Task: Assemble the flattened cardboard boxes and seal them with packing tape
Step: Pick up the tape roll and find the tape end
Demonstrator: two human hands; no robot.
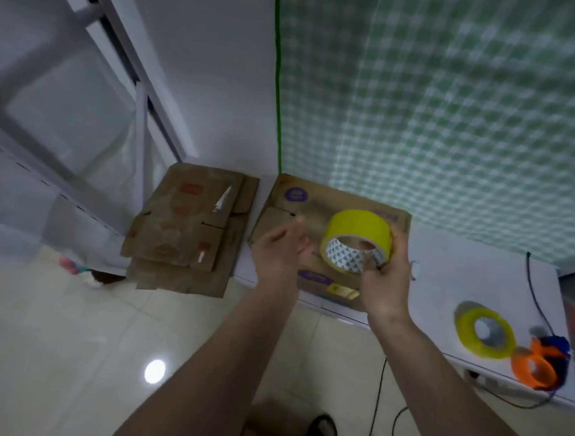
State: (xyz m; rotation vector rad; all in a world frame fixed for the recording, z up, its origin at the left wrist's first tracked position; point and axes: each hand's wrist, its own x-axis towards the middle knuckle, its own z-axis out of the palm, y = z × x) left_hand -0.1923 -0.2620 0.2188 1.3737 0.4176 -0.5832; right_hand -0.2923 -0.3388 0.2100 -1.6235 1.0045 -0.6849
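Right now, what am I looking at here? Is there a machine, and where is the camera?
There is no machine. A person wears one camera on the head, looking forward and down, so both bare arms reach in from the bottom. The right hand grips a yellow tape roll, fingers through its middle. The left hand is beside the roll, fingers loosely spread and blurred; it holds nothing that I can make out. Under the hands a cardboard box lies on a white table. To the left sits a stack of flattened boxes. Near the table's right end lie a second yellow roll and an orange roll.
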